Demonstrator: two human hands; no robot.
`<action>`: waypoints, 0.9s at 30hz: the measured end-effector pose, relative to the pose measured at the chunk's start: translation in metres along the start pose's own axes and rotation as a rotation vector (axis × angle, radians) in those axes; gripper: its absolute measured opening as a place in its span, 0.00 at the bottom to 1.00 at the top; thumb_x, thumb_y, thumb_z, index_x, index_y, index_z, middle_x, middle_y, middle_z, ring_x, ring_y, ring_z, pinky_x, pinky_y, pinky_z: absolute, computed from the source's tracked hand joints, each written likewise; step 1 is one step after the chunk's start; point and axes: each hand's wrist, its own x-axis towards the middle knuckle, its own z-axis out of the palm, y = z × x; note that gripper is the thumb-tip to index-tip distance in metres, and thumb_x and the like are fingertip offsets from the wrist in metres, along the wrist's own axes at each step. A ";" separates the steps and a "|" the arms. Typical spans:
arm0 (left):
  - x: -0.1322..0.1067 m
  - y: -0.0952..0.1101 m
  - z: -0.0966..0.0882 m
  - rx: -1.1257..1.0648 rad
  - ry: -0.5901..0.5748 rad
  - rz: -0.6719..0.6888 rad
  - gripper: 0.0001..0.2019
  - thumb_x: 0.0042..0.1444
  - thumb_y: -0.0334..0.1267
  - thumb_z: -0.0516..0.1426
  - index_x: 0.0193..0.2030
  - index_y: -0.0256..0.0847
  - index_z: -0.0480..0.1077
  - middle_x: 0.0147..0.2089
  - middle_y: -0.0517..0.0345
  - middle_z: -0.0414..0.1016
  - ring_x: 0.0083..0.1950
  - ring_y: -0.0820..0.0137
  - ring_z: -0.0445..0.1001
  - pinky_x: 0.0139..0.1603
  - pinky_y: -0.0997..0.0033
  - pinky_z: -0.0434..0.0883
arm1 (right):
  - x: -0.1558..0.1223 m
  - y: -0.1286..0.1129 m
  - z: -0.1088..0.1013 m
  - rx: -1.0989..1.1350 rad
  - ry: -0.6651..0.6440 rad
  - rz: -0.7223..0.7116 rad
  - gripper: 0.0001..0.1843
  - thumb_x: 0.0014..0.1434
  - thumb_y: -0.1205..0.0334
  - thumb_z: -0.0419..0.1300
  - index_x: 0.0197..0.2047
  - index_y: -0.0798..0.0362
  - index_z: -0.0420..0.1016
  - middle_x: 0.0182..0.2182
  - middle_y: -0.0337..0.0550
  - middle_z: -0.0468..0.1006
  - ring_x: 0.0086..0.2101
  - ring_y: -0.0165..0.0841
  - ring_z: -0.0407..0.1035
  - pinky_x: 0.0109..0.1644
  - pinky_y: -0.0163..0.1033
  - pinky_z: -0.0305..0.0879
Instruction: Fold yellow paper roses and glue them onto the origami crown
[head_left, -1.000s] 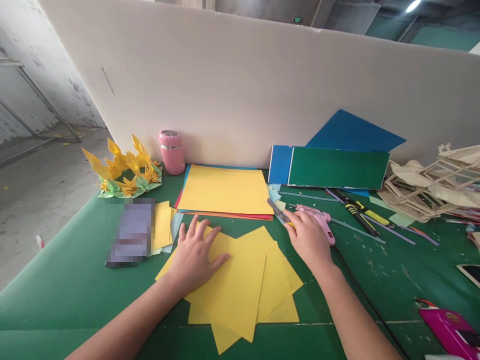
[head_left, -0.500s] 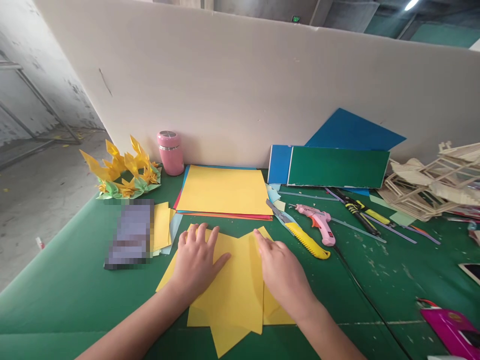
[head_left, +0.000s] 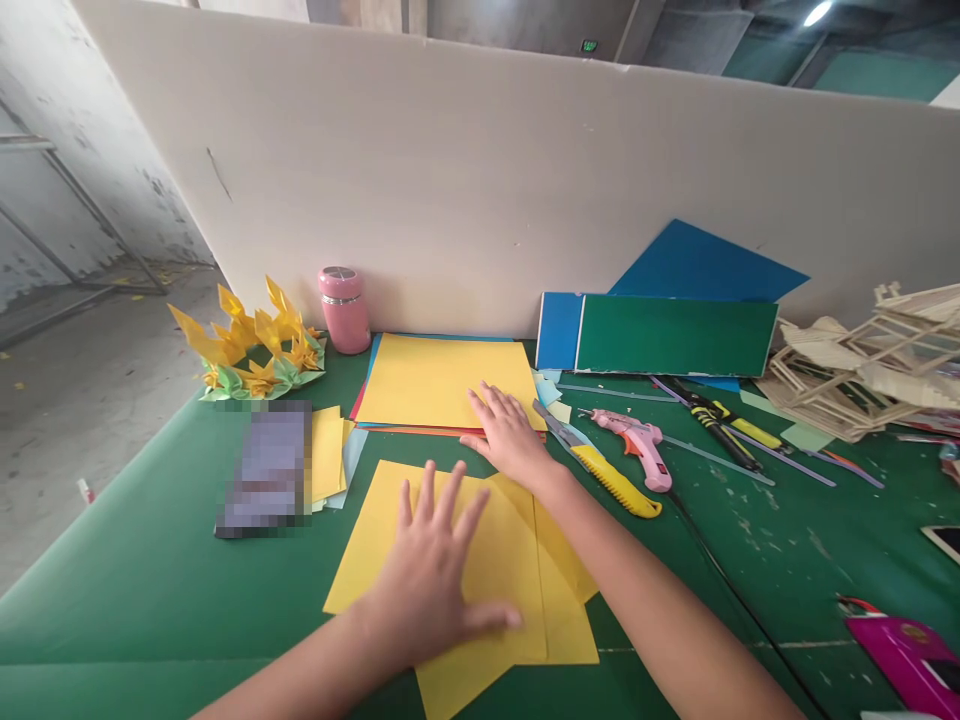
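Observation:
Several yellow paper sheets lie overlapped at different angles on the green table, close to me. My left hand is spread over them with its fingers apart; whether it touches the paper I cannot tell. Farther forward, my right hand lies over the near right part of a paper stack, fingers stretched out and holding nothing. That stack has a yellow sheet on top, with red, orange and blue edges showing underneath. My right forearm crosses above the right side of the loose sheets.
A yellow utility knife and a pink glue gun with a cord lie to the right. At left are a blurred dark rectangle, a paper-flower crown and a pink flask. A stick model stands far right.
My right hand has moved forward from the loose sheets onto the stack. My left hand has come back toward me, its fingers spreading. The loose yellow sheets have shifted and turned.

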 end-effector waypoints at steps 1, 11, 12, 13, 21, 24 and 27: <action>-0.004 0.005 0.001 -0.031 -0.076 0.045 0.52 0.39 0.70 0.54 0.67 0.39 0.54 0.71 0.36 0.47 0.68 0.30 0.37 0.60 0.25 0.44 | 0.004 0.001 0.004 0.012 -0.008 -0.027 0.29 0.61 0.57 0.56 0.62 0.64 0.61 0.61 0.63 0.61 0.60 0.50 0.57 0.61 0.55 0.57; -0.003 0.013 -0.009 -0.010 -0.293 0.022 0.47 0.46 0.64 0.55 0.68 0.39 0.50 0.72 0.44 0.39 0.70 0.40 0.31 0.64 0.30 0.39 | 0.010 0.006 0.000 0.110 0.038 -0.125 0.11 0.61 0.72 0.54 0.40 0.56 0.78 0.41 0.51 0.81 0.43 0.39 0.73 0.48 0.42 0.67; -0.002 0.013 -0.011 -0.007 -0.296 0.018 0.47 0.46 0.63 0.56 0.68 0.39 0.50 0.72 0.44 0.40 0.70 0.40 0.32 0.64 0.31 0.40 | 0.010 0.005 0.000 0.123 0.055 -0.108 0.11 0.61 0.72 0.54 0.37 0.56 0.78 0.37 0.50 0.81 0.40 0.39 0.73 0.45 0.41 0.67; -0.001 0.012 -0.013 -0.006 -0.300 0.014 0.46 0.46 0.61 0.57 0.68 0.40 0.51 0.72 0.44 0.41 0.70 0.41 0.33 0.65 0.32 0.40 | 0.010 0.004 -0.001 0.137 0.075 -0.086 0.10 0.60 0.72 0.54 0.35 0.56 0.78 0.35 0.49 0.81 0.38 0.38 0.73 0.44 0.41 0.67; 0.002 0.010 -0.022 -0.016 -0.284 0.003 0.45 0.41 0.57 0.63 0.64 0.38 0.58 0.70 0.39 0.48 0.70 0.40 0.42 0.64 0.32 0.47 | 0.014 0.000 0.000 0.279 0.194 0.096 0.10 0.54 0.72 0.60 0.23 0.53 0.71 0.25 0.42 0.77 0.31 0.35 0.70 0.36 0.37 0.61; 0.001 0.009 -0.022 -0.028 -0.275 0.006 0.45 0.39 0.57 0.64 0.63 0.39 0.60 0.70 0.37 0.50 0.69 0.38 0.44 0.63 0.31 0.48 | 0.015 0.002 0.000 0.335 0.212 0.143 0.12 0.52 0.70 0.63 0.19 0.53 0.68 0.23 0.40 0.75 0.29 0.33 0.68 0.33 0.35 0.59; 0.001 0.009 -0.022 -0.050 -0.240 0.021 0.45 0.37 0.56 0.65 0.62 0.41 0.61 0.69 0.37 0.52 0.68 0.37 0.47 0.62 0.30 0.50 | 0.018 0.005 0.001 0.394 0.217 0.181 0.16 0.51 0.64 0.64 0.18 0.52 0.65 0.20 0.37 0.72 0.25 0.31 0.65 0.29 0.34 0.56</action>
